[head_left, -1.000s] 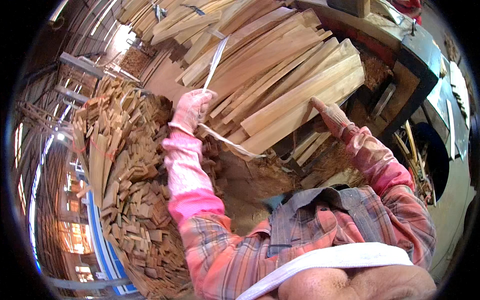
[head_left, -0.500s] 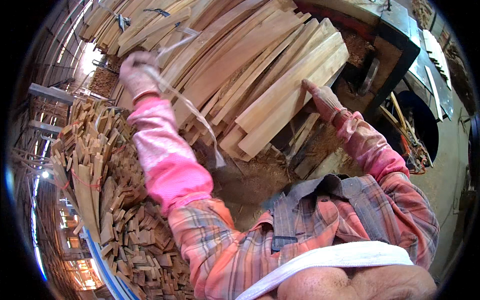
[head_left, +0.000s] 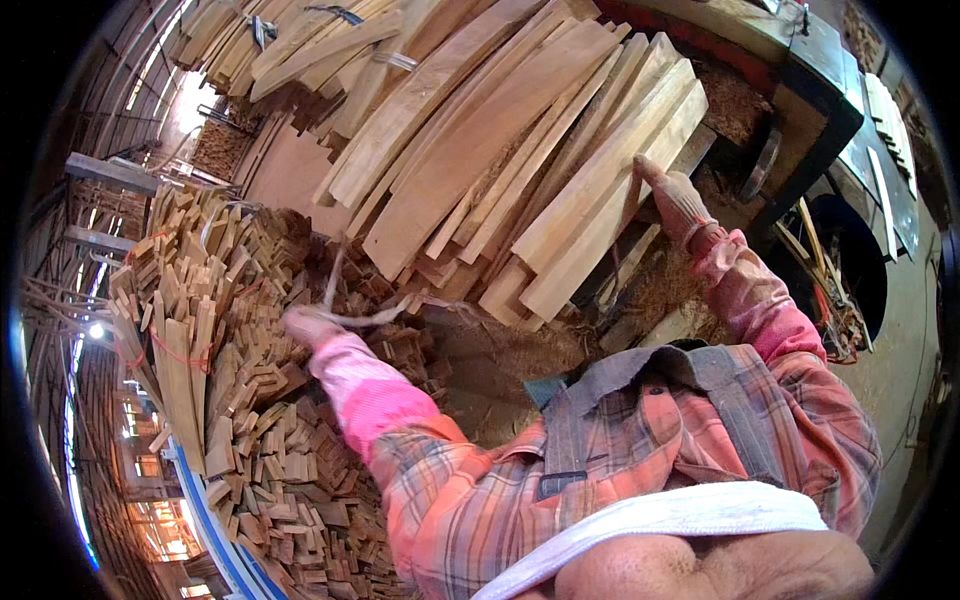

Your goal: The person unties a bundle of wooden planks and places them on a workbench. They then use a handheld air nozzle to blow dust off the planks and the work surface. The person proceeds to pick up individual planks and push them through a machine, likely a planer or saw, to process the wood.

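My left hand (head_left: 308, 326), in a pale glove, is closed round a whitish cord (head_left: 382, 318), low at the left of a stack of long wooden boards (head_left: 490, 150). One stretch of the cord rises toward the stack's near left end; another trails right below the boards. My right hand (head_left: 676, 200), also gloved, is at the stack's right side, against the outermost wooden board (head_left: 620, 215). One digit lies on that board's face; the other fingers are mostly hidden by its edge.
A large heap of short wood offcuts (head_left: 290, 470) fills the left side. Behind lie further bundled boards (head_left: 340, 60). A dark-edged machine table (head_left: 815, 95) stands at the upper right, beside a round dark container (head_left: 850, 260) with sticks in it.
My left hand has swung down and toward me from above the stack's left end, drawing the cord with it. My right hand stays at the outer board; the view has shifted slightly.
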Available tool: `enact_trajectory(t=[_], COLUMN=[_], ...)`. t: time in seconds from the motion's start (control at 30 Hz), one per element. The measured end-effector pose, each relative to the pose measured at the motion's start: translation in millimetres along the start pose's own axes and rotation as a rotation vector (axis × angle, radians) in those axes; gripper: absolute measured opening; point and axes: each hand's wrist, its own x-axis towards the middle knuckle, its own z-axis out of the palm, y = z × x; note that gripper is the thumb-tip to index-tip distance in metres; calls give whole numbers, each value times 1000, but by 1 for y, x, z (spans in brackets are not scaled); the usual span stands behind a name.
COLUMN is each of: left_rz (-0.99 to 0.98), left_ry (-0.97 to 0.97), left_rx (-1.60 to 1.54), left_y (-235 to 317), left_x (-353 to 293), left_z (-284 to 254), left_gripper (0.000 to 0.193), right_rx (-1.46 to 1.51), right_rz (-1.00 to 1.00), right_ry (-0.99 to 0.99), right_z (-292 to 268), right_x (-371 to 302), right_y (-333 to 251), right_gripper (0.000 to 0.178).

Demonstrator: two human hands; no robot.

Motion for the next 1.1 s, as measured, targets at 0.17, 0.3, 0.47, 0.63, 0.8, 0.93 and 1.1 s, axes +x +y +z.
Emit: enact_trajectory(t=[0.17, 0.3, 0.47, 0.63, 0.8, 0.93, 1.1], left_rz=[106, 532, 544, 771, 507, 303, -211], left_ry=[-146, -308, -194, -355, -348, -423, -326], left_rx=[99, 915, 1324, 1740, 1656, 1185, 421], left_y=[-112, -59, -88, -76, -69, -160, -205], left_x=[-35, 7, -16, -19, -19, -37, -102], left_z=[-44, -72, -57, -41, -76, -84, -136], left_gripper=[28, 22, 31, 29, 37, 42, 49], right_rx=[-66, 179, 268, -191, 22, 212, 23], right_rz=[46, 92, 1, -182, 21, -23, 132], right_ry=[21, -56, -79, -60, -110, -122, -10], right_z=[5, 11, 27, 8, 17, -4, 3], right_x=[3, -2, -8, 17, 21, 21, 22], right_y=[3, -4, -1, 19, -6, -1, -9], right_gripper=[84, 54, 55, 56, 54, 53, 48])
